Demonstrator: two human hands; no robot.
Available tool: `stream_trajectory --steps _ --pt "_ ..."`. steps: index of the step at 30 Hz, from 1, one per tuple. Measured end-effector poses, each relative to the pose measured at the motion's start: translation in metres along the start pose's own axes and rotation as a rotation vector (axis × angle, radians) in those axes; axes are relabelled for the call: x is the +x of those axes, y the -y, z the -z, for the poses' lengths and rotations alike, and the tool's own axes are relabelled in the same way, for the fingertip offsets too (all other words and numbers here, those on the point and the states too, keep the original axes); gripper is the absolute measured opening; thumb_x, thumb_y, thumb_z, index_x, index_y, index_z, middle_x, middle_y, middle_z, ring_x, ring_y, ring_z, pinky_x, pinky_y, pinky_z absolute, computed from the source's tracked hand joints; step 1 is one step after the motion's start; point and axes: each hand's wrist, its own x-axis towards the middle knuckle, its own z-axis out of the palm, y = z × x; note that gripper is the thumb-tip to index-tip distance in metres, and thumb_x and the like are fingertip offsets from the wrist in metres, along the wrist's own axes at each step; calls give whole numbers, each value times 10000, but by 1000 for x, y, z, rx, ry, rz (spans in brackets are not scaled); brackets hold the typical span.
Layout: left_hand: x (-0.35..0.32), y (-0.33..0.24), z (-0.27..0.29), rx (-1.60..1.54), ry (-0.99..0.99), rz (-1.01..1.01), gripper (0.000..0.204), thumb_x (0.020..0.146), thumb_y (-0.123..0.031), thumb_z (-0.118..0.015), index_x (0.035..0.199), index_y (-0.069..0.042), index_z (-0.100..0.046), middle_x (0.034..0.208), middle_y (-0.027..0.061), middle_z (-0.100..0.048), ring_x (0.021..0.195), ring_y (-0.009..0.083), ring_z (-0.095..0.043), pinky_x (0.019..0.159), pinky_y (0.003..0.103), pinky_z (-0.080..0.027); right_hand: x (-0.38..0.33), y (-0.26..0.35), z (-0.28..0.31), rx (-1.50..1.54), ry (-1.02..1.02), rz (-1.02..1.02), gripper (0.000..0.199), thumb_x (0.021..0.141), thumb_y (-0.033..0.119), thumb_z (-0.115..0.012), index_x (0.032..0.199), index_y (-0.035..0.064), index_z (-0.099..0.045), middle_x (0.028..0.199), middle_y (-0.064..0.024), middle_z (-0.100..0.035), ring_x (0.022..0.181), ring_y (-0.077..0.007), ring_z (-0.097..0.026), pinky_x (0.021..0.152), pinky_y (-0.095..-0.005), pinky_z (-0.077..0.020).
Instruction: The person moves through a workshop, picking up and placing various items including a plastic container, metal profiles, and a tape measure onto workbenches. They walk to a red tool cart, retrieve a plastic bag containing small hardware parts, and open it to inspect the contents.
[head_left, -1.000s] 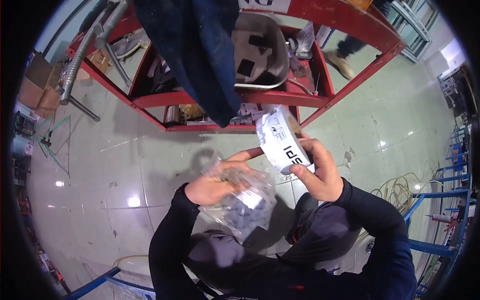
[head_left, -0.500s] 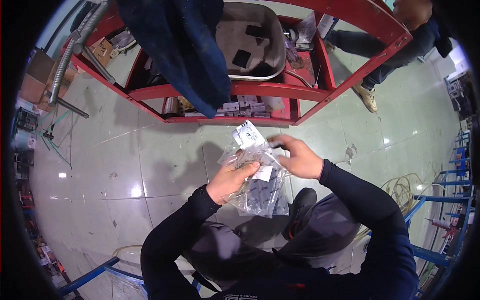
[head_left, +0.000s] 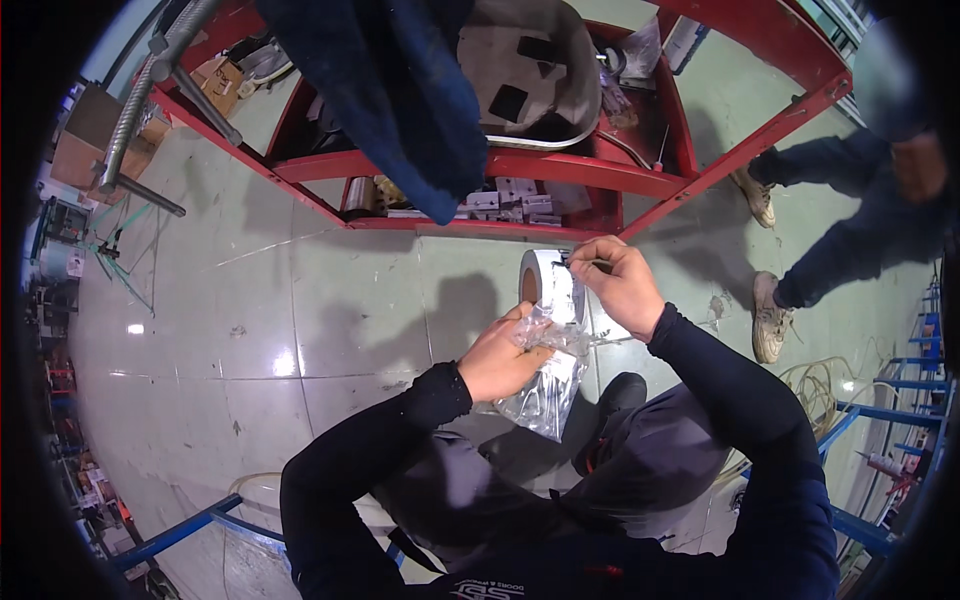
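Note:
A clear plastic bag [head_left: 545, 395] hangs from my left hand [head_left: 505, 358], which is closed on its gathered upper part. Just above the bag is a white roll [head_left: 553, 283] with a brown cardboard core, standing tilted against my left fingertips. My right hand [head_left: 622, 282] reaches in from the right with thumb and fingertips pinched together at the roll's outer edge. Something small and dark shows at those fingertips; whether it is a loose end or a marking I cannot tell.
Ahead stands a red metal cart [head_left: 580, 170] with a blue cloth [head_left: 400, 110] draped over it and a grey tray [head_left: 560, 80] inside. Another person's legs [head_left: 840, 230] are at the right. Blue metal frames [head_left: 860, 530] and a coiled hose [head_left: 815, 390] lie near my right side.
The white roll has come into view above the bag. The printed white piece and the bag have shifted, and my right hand has risen to the roll. The other person has stepped nearer.

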Motion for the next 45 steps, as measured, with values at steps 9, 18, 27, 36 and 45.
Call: stream_trajectory --steps 9,18,27,36,45 --pt "9 48 -8 -192 -69 155 419 899 -164 -623 1271 23 -567 1272 207 -587 1187 324 -568 1005 367 -435 10 -12 2 164 -35 -26 415 874 153 -664 1249 -3 -577 1035 -149 -672 922 -190 -643 822 -338 -518" --pt "12 18 -5 67 -129 -117 321 886 -114 -607 1168 39 -591 1166 206 -598 1075 356 -604 912 412 -478 11 -17 -6 -270 11 -7 166 850 150 -665 966 36 -697 927 -150 -654 946 -325 -623 909 -413 -467" --pt "31 49 5 -699 -185 312 214 954 -57 -550 1137 -11 -650 946 0 -676 826 72 -583 715 266 -487 6 23 -16 -50 274 162 164 932 107 -590 1084 49 -608 971 -134 -665 961 -291 -651 1024 -405 -413" --pt "22 32 9 -637 -169 199 212 964 -77 -556 1144 -11 -647 982 -9 -669 867 57 -576 770 259 -490 18 -18 -21 17 203 100 469 880 152 -678 1320 47 -555 1217 -140 -622 1208 -258 -555 1033 -364 -415" --pt "19 37 25 -728 -244 141 212 961 -61 -563 1149 -23 -655 1020 13 -687 893 81 -611 802 263 -492 23 -19 -27 626 18 -307 149 977 134 -559 1082 62 -637 934 27 -642 873 -55 -559 810 -272 -467"
